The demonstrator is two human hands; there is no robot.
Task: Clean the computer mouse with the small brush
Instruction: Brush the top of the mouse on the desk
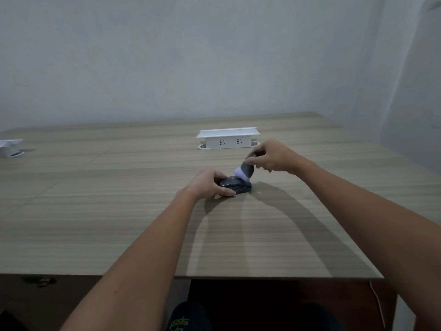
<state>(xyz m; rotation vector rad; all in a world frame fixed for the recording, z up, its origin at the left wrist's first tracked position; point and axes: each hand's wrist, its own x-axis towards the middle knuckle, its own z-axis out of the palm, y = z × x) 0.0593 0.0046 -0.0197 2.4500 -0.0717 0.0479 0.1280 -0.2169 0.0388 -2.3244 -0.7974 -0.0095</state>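
Note:
A dark computer mouse (237, 186) lies on the wooden desk (119, 211), a little past its middle. My left hand (210, 183) grips the mouse from its left side, with the thumb along the near edge. My right hand (272, 157) pinches the top of a small brush (245, 172) with a dark grey body and white bristles. The brush is tilted, and its bristles touch the top of the mouse at its far right part.
A white pop-up socket box (228, 138) stands on the desk just behind the hands. A second white box (9, 146) sits at the far left edge. The desk's front edge runs across the lower view, with dark floor and my legs below it.

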